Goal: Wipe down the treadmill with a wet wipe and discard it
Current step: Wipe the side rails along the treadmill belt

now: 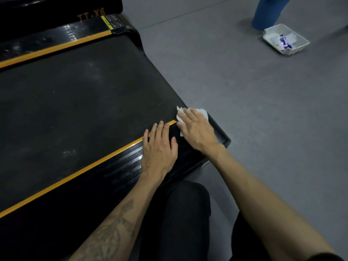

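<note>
head view, looking down at the treadmill [75, 95]. right hand [197, 129] flat at the rear corner of the treadmill, fingers straight and slightly spread, pressing a white wet wipe [190, 113] onto the black end cap; wipe edges showing past the fingertips and beside the thumb, rest hidden under the palm. left hand [160, 147] just beside the right, also flat, fingers extended and close together, resting on the ribbed side rail [120, 166] of the treadmill, fingertips reaching the orange stripe [75, 174] and touching the edge of the belt; holding nothing. both forearms bare, left one tattooed [114, 227], reaching in from below the treadmill's near edge. dark trouser knee [180, 213] tucked against the near side of the treadmill. belt dull black with pale scuffs; second orange stripe [56, 47] along the far rail, glossy there, with orange lettering and a small yellow label [107, 22] at the far end. grey floor [244, 87] off the treadmill's end. well apart from the treadmill, far across the floor, a white tray [269, 37] holding crumpled white and blue scraps, contents too blurred to name. just beyond the tray, a blue upright object [267, 12], cut off by the frame edge.
</note>
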`<control>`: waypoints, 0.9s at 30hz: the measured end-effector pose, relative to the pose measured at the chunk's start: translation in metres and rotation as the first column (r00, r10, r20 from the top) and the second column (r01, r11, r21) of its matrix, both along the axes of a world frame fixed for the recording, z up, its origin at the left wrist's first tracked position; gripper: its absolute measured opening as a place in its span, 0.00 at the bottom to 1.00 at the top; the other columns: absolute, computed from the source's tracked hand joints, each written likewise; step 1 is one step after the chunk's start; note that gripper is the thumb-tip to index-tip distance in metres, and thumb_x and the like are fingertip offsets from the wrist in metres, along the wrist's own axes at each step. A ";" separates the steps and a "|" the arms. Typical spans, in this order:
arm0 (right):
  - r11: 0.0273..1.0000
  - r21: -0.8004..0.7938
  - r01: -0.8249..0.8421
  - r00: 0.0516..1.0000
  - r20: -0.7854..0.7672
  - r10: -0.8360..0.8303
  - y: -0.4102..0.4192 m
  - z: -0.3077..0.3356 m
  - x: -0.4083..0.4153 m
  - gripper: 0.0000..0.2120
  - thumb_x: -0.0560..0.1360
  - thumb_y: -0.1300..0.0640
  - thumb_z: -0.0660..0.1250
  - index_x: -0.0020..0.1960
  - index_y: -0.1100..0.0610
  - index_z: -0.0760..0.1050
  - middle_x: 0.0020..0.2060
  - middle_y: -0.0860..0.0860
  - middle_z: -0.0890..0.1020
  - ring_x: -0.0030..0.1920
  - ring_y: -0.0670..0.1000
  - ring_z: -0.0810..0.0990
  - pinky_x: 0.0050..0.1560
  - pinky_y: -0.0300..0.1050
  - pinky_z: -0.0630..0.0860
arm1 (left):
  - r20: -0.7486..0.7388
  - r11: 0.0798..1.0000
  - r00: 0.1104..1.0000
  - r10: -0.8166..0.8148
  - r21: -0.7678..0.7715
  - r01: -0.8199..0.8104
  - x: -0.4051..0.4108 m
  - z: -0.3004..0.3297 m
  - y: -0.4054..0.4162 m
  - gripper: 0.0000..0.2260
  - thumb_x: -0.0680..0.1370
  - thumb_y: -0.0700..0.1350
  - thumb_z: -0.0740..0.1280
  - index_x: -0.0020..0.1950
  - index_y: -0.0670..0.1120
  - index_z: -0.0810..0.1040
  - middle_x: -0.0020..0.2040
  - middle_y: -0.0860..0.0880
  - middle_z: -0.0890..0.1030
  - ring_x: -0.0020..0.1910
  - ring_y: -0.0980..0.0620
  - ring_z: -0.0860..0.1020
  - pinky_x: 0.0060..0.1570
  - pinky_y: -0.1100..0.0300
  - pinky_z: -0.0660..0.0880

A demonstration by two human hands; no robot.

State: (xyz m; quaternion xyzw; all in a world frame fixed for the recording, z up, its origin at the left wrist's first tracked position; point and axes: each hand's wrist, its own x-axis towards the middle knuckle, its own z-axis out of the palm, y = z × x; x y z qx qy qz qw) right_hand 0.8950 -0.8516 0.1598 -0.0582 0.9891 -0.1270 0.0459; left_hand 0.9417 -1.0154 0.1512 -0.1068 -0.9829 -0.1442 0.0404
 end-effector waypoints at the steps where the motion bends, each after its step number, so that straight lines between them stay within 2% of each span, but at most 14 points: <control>1: 0.997 -0.040 0.062 0.998 0.024 -0.061 0.008 0.005 -0.003 0.32 0.85 0.42 0.40 0.79 0.59 0.63 0.76 0.58 0.70 0.76 0.59 0.65 0.78 0.56 0.59 | 0.005 1.000 1.000 -0.002 0.004 0.002 0.000 0.000 0.000 0.28 0.83 0.55 0.50 0.80 0.44 0.66 0.80 0.45 0.67 0.80 0.47 0.63 0.80 0.43 0.56; 3: 0.975 -0.073 0.208 0.978 0.048 -0.205 0.013 0.013 -0.007 0.28 0.86 0.45 0.49 0.79 0.61 0.62 0.73 0.59 0.71 0.74 0.59 0.67 0.78 0.54 0.59 | 0.013 1.000 1.000 -0.004 0.005 0.003 -0.001 -0.001 0.000 0.28 0.84 0.55 0.49 0.80 0.45 0.65 0.80 0.45 0.66 0.81 0.47 0.62 0.81 0.44 0.54; 5: 0.956 -0.055 0.288 0.958 0.025 -0.287 -0.005 0.014 -0.004 0.29 0.86 0.45 0.49 0.78 0.63 0.63 0.73 0.60 0.71 0.74 0.60 0.66 0.77 0.54 0.59 | 0.011 1.000 1.000 -0.001 0.008 0.001 0.000 0.000 0.001 0.28 0.83 0.55 0.49 0.80 0.45 0.65 0.80 0.45 0.66 0.81 0.47 0.62 0.81 0.44 0.54; 7: 0.955 -0.069 0.290 0.957 -0.003 -0.291 -0.023 0.008 0.002 0.30 0.86 0.44 0.50 0.78 0.64 0.64 0.75 0.61 0.68 0.78 0.61 0.62 0.79 0.55 0.56 | -0.005 1.000 1.000 0.007 0.014 -0.007 0.000 0.000 0.001 0.28 0.83 0.55 0.49 0.79 0.44 0.67 0.79 0.45 0.68 0.80 0.47 0.63 0.80 0.44 0.56; 9: 0.973 -0.093 0.212 0.977 -0.017 -0.214 -0.017 0.004 0.004 0.27 0.87 0.47 0.52 0.79 0.61 0.64 0.78 0.59 0.66 0.80 0.60 0.59 0.80 0.53 0.53 | -0.013 1.000 1.000 0.006 0.019 -0.006 0.000 0.000 0.002 0.28 0.83 0.55 0.49 0.79 0.44 0.67 0.79 0.45 0.68 0.80 0.46 0.64 0.80 0.44 0.56; 11: 0.980 -0.093 0.174 0.985 0.026 -0.173 0.006 -0.001 -0.002 0.26 0.87 0.45 0.47 0.81 0.55 0.62 0.80 0.56 0.64 0.81 0.58 0.57 0.81 0.54 0.52 | -0.004 1.000 1.000 0.002 0.023 -0.002 0.001 0.001 0.001 0.28 0.83 0.55 0.49 0.79 0.44 0.67 0.79 0.45 0.68 0.80 0.47 0.64 0.80 0.44 0.55; 12: 0.978 -0.096 0.183 0.982 0.052 -0.179 0.016 -0.003 -0.008 0.29 0.86 0.41 0.42 0.81 0.53 0.62 0.80 0.55 0.63 0.81 0.58 0.58 0.81 0.56 0.53 | -0.003 1.000 1.000 0.003 0.020 -0.003 0.001 0.001 0.001 0.28 0.83 0.55 0.49 0.79 0.44 0.66 0.80 0.45 0.68 0.80 0.47 0.63 0.81 0.44 0.55; 14: 0.970 -0.072 0.232 0.971 0.071 -0.227 0.019 -0.006 -0.008 0.36 0.83 0.38 0.33 0.81 0.55 0.59 0.80 0.57 0.62 0.80 0.62 0.59 0.79 0.60 0.58 | 0.005 1.000 1.000 0.001 0.017 -0.001 0.000 0.002 0.002 0.28 0.83 0.56 0.49 0.79 0.44 0.66 0.80 0.45 0.67 0.80 0.47 0.63 0.81 0.44 0.54; 17: 0.977 0.058 0.206 0.978 0.012 -0.207 -0.008 -0.008 0.016 0.35 0.82 0.44 0.34 0.83 0.59 0.52 0.81 0.59 0.59 0.79 0.64 0.59 0.78 0.59 0.58 | -0.002 1.000 1.000 0.005 0.021 -0.005 0.002 0.001 0.001 0.28 0.83 0.55 0.49 0.79 0.44 0.66 0.80 0.45 0.68 0.80 0.46 0.63 0.80 0.44 0.55; 21: 0.999 -0.031 0.026 1.000 0.013 -0.026 0.014 -0.002 0.026 0.30 0.84 0.42 0.39 0.84 0.51 0.53 0.83 0.52 0.55 0.82 0.58 0.52 0.80 0.58 0.53 | -0.005 1.000 1.000 0.002 0.021 -0.002 0.002 0.001 0.001 0.28 0.83 0.55 0.49 0.79 0.44 0.66 0.79 0.45 0.68 0.80 0.46 0.64 0.80 0.44 0.56; 24: 0.976 -0.022 0.218 0.976 0.036 -0.217 0.025 -0.004 0.021 0.29 0.87 0.43 0.46 0.84 0.55 0.51 0.83 0.57 0.54 0.81 0.62 0.54 0.80 0.59 0.54 | -0.008 1.000 1.000 0.000 0.020 0.000 0.001 0.002 0.001 0.27 0.84 0.55 0.50 0.79 0.45 0.66 0.79 0.45 0.68 0.80 0.47 0.64 0.80 0.44 0.56; 25: 0.959 0.006 0.283 0.959 0.032 -0.283 0.015 -0.005 0.026 0.30 0.86 0.43 0.44 0.83 0.58 0.52 0.82 0.60 0.55 0.80 0.64 0.57 0.79 0.60 0.56 | -0.005 1.000 1.000 -0.002 0.021 0.002 0.001 0.002 0.001 0.27 0.84 0.55 0.50 0.80 0.45 0.66 0.80 0.45 0.68 0.80 0.47 0.63 0.80 0.44 0.56; 27: 0.962 0.056 0.267 0.964 -0.008 -0.267 -0.003 -0.009 0.040 0.35 0.83 0.41 0.37 0.83 0.61 0.53 0.82 0.62 0.55 0.80 0.66 0.58 0.79 0.61 0.56 | -0.001 1.000 1.000 -0.004 0.020 0.004 0.002 0.002 0.000 0.28 0.84 0.56 0.49 0.80 0.45 0.65 0.80 0.45 0.67 0.80 0.47 0.63 0.81 0.44 0.55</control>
